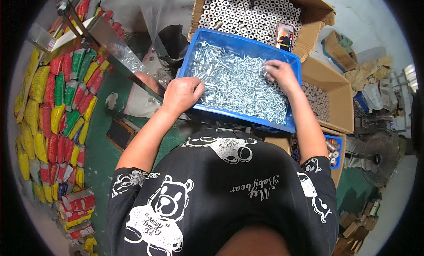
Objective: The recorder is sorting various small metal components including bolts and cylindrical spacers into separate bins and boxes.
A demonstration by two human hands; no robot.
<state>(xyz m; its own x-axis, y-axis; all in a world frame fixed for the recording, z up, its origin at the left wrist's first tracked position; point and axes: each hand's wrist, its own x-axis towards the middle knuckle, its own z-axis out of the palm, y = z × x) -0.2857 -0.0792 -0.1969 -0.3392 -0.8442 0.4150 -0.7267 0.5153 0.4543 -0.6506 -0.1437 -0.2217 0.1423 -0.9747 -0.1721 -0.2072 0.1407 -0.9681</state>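
A blue plastic bin (247, 119) full of loose shiny metal screws (238, 81) stands in front of me. My left hand (182, 95) is closed at the bin's left edge, its thumb against the curled fingers; what it grips, if anything, is hidden. Over the right part of the screws hovers my right hand (282, 75), fingers bent and tips drawn together. Whatever lies between those fingertips is too small to make out.
Behind the bin, a cardboard box (318, 18) holds rows of metal cylinders and a phone (285, 36). More open boxes (340, 94) stand at right, near a fan (376, 158). Coloured sacks (55, 123) are stacked at left. Clear plate (119, 57) angles beside my left hand.
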